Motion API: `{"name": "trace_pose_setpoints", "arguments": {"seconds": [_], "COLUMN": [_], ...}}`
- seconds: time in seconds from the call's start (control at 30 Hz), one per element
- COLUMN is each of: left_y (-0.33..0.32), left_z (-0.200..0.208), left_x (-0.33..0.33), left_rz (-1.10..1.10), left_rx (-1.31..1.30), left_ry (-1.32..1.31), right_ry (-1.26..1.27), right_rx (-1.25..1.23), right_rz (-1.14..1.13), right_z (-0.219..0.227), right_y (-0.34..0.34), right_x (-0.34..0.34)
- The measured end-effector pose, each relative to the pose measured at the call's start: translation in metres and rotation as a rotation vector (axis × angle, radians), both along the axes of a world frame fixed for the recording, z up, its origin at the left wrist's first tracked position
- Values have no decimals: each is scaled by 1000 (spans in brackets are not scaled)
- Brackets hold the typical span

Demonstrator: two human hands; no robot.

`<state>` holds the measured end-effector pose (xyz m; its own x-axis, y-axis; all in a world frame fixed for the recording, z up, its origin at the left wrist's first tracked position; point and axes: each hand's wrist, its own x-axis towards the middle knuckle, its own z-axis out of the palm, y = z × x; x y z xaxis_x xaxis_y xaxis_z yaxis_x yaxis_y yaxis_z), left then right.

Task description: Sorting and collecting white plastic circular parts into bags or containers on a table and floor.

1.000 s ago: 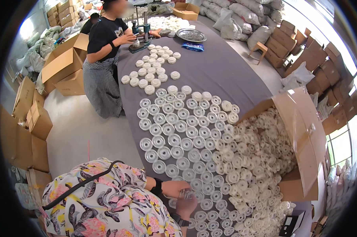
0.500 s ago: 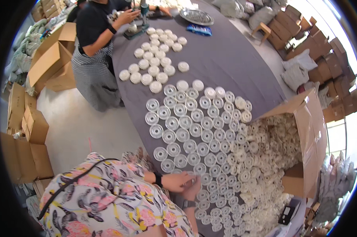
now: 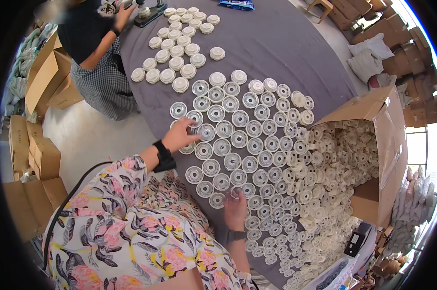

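Observation:
Over the left edge of the laid-out rows, my left hand (image 3: 181,134) is open, thumb and fingers apart beside a round white-rimmed disc (image 3: 195,119) with a clear centre. Lower down, my right hand (image 3: 235,212) is closed at the fingertips on a small clear plastic disc (image 3: 236,192), partly hidden by the fingers and slightly blurred. Rows of white rings with shiny clear inserts (image 3: 224,129) lie flat around both hands. Plain white rings (image 3: 320,193) are heaped to the right.
An open cardboard box (image 3: 392,130) lies on its side, white rings spilling onto the grey tablecloth (image 3: 276,48). Closed white round pieces (image 3: 176,63) stand at the far left. Beyond them a co-worker (image 3: 90,43) is at a small green press (image 3: 148,14). A black box (image 3: 356,240) sits at right.
My hands were together near the table's near edge. Now they are apart: the left has reached forward to the disc rows, the right has moved slightly up. The view has shifted too.

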<state>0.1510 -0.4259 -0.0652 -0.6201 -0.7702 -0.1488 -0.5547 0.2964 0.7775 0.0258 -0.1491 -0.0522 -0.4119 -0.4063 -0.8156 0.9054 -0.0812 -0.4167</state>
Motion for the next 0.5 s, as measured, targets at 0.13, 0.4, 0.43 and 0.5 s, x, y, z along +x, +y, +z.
{"name": "trace_pose_setpoints", "arguments": {"seconds": [0.13, 0.4, 0.43, 0.5], "left_y": [-51, -90, -91, -85], "left_z": [-6, -13, -18, -20], "left_x": [-16, -126, -142, -172], "left_rz": [87, -164, -215, -263], "left_rx": [128, -167, -250, -230], "left_ry": [-26, 24, 18, 41], "right_ry": [212, 110, 111, 123], "right_rx": [136, 116, 112, 129], "right_rz": [52, -169, -189, -194], "right_z": [1, -13, -14, -5], "right_y": [1, 17, 16, 15], "right_x": [6, 17, 17, 17]}}
